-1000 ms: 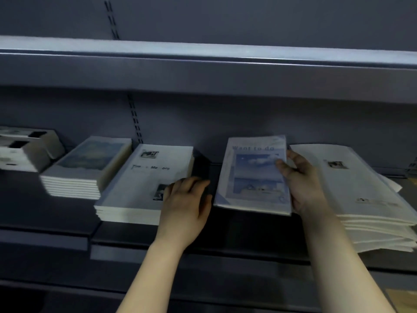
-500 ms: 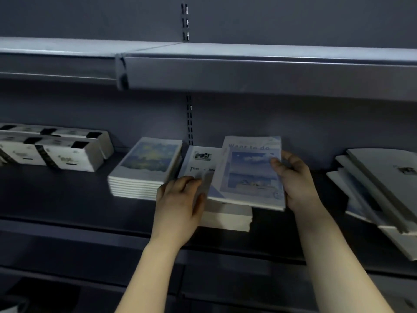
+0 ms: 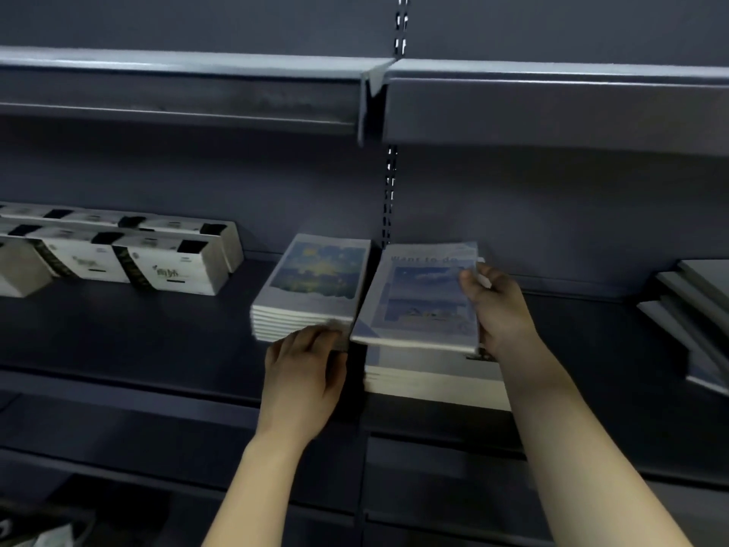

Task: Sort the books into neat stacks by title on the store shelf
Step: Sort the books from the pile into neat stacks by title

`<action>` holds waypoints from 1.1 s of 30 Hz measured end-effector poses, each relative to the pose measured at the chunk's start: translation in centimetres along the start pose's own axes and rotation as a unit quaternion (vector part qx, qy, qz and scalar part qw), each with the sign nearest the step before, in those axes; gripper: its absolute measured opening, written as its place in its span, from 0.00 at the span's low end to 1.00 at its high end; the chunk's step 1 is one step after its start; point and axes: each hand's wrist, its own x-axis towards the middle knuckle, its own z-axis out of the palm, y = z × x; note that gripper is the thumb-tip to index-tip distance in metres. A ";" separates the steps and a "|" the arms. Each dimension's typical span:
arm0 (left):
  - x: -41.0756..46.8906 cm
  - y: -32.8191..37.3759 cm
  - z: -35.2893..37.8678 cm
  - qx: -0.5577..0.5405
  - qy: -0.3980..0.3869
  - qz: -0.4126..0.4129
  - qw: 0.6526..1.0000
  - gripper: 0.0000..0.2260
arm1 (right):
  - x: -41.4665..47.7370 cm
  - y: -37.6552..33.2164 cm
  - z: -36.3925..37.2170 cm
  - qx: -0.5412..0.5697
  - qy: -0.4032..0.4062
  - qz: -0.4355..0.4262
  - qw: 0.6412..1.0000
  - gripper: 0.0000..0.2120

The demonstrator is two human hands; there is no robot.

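My right hand grips the right edge of a pale blue book titled "Want to do", holding it tilted above a white stack of books on the dark shelf. My left hand lies with fingers forward against the front corner of a neat stack with a starry blue cover, just left of the white stack. A messy pile of books lies at the far right, partly cut off.
White boxes with black bands stand in rows at the left of the shelf. An upper shelf hangs above, with a slotted upright behind the books. Another shelf edge runs below.
The view has swung left. My right hand carried the "Want to do" book left over the white stack, covering it. My left hand shifted from the white stack to the starry stack's corner.
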 end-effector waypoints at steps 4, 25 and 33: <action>-0.3 -1.7 0.5 0.012 -0.015 -0.007 1.000 0.20 | 0.5 0.6 2.8 -0.021 -0.001 -0.005 1.000 0.11; -0.3 -5.1 0.8 0.021 0.013 0.007 1.000 0.15 | 1.2 1.8 10.6 -0.253 -0.012 -0.110 0.961 0.17; -0.6 -5.7 0.5 0.031 0.019 0.000 0.999 0.15 | 1.4 2.8 12.7 -0.325 -0.030 -0.153 0.933 0.16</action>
